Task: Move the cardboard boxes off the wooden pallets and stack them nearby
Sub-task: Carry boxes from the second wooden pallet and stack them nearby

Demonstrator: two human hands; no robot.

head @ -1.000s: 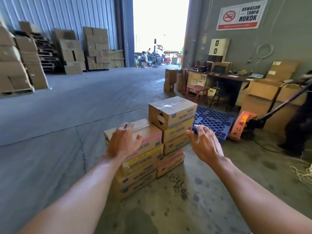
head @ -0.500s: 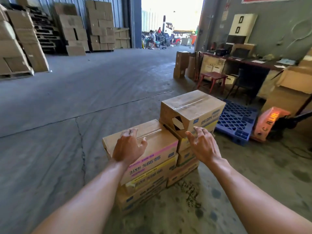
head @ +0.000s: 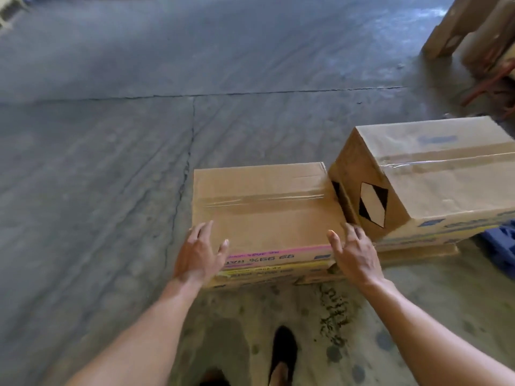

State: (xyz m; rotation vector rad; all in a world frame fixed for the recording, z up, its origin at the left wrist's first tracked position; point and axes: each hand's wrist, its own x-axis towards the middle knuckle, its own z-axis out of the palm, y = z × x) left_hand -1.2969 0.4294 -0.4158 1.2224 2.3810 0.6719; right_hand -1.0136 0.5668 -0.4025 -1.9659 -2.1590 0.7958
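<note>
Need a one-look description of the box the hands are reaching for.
On the concrete floor, just right of the long crack, two stacks of cardboard boxes stand side by side. It is the top box of the lower, left stack, between the left hand and right hand. Unlike the taller neighbour with the black-and-white diamond mark, it has a pink stripe along its near side.

Even, soft daylight; faint shadows. Glare on far-right concrete floor (head: 418, 51). Slight motion blur throughout; wide-angle bending at edges.
</note>
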